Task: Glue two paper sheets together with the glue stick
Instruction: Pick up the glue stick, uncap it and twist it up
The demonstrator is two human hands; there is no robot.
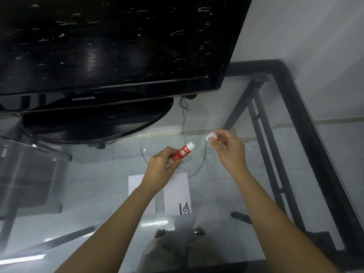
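Note:
My left hand (162,164) grips a red and white glue stick (182,152) by its lower end, its white tip pointing up and to the right with no cap on it. Off to the right, my right hand (226,148) pinches the white cap (210,136) between its fingertips, clear of the stick. Two white paper sheets lie side by side on the glass table below my hands: the left sheet (136,184) is partly hidden by my left forearm, the right sheet (176,194) carries a black mark at its near corner.
A black Samsung monitor (110,46) on a round stand (94,125) fills the far left of the glass table (216,194). The table's black metal frame (307,134) runs along the right side. Thin black cables (184,119) trail behind the paper.

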